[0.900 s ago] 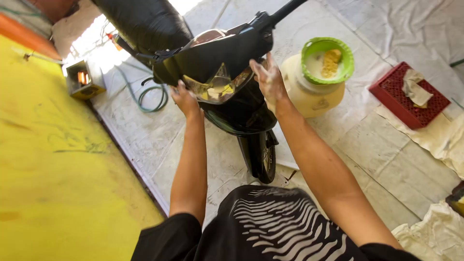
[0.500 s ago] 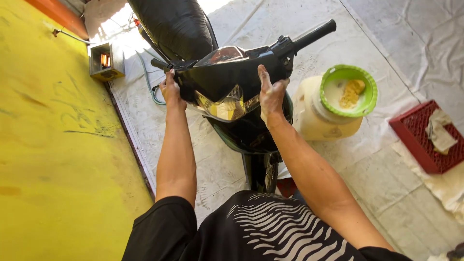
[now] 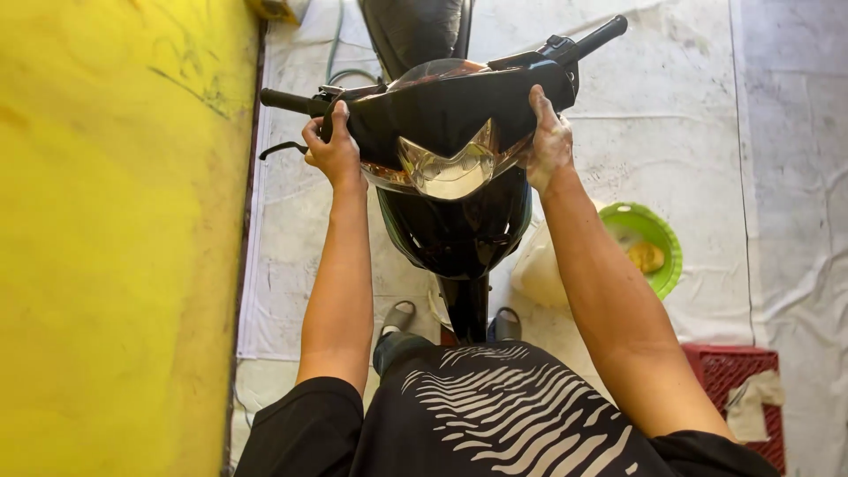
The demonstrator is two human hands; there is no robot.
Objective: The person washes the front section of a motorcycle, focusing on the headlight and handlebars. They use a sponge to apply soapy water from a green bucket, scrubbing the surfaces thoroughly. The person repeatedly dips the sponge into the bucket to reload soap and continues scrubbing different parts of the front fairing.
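Head view: the black headlight cowl (image 3: 442,110) sits over the scooter's handlebar (image 3: 583,42), apparently seated though not visibly fastened. The left hand (image 3: 334,150) curls around its near left edge; the right hand (image 3: 549,141) presses flat, fingers together, on its right edge. The cowl spans between both hands, headlight (image 3: 449,170) facing the person

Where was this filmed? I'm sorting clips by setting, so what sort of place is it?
Probably a small motorbike repair or wash spot, perhaps a home yard. Both hands, left hand and right hand, grip a scooter's headlight cowl; a green basin and red crate sit on the tiled floor.
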